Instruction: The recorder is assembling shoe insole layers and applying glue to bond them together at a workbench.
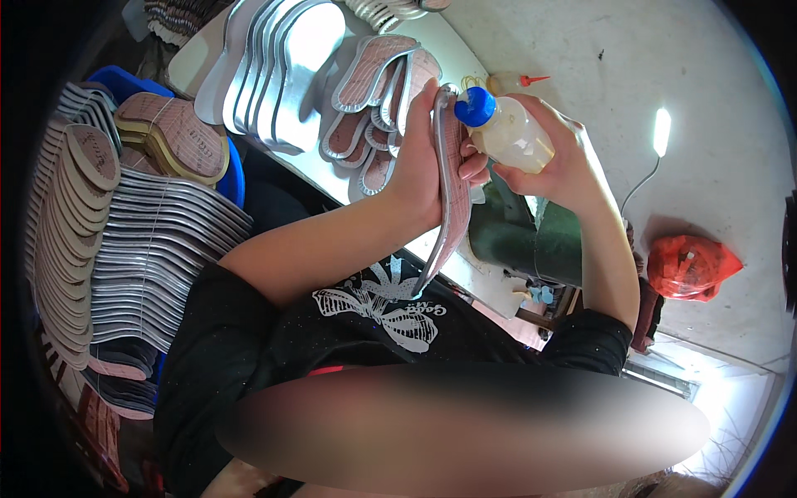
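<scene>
Hands (418, 170) (567, 158) tight around a curved pinkish, silver-edged insole (453, 153), left, and translucent blue-capped bottle (520, 137), right

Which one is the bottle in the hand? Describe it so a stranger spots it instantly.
Start at the black shirt. Above it in the picture, the right hand holds the bottle, beside the insole. Its blue cap sets it apart from the red-tipped bottle near it.

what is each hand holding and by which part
Left hand: pink, silver-edged insole, held around its upper half. Right hand: blue-capped bottle, held around its body.
</scene>
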The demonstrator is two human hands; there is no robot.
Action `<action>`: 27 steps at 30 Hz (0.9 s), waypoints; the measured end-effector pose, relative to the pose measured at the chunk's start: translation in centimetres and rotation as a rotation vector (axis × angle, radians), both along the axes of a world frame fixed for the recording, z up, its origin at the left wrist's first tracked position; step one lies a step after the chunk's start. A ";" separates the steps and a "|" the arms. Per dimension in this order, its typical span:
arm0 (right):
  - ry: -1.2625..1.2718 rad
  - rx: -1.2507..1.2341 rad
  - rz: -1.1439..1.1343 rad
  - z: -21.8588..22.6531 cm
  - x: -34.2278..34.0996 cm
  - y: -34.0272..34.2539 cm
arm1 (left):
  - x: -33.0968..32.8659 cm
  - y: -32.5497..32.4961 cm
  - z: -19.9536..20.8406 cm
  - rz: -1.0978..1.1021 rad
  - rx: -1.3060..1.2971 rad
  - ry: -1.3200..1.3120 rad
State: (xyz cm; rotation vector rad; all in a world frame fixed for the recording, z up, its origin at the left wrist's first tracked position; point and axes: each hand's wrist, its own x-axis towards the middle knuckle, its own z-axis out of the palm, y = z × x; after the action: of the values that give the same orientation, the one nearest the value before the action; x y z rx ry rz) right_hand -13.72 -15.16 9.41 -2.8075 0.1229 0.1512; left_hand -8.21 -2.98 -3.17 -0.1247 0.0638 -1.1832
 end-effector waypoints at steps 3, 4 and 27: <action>0.000 0.013 -0.009 -0.2 -0.2 -0.2 | -0.2 -0.1 0.0 -0.003 0.006 -0.013; 0.001 0.013 -0.008 -0.2 -0.1 -0.2 | -0.2 -0.1 -0.2 -0.002 0.006 -0.013; 0.095 0.023 0.132 1.2 1.2 -1.2 | -0.2 -0.3 -0.4 -0.001 -0.113 -0.060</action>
State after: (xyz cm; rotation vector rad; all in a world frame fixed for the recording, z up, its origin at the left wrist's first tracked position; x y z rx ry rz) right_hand -12.48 -16.31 10.57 -2.7855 -0.0428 0.3147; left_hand -8.42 -3.30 -3.62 -0.1880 -0.0562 -1.1909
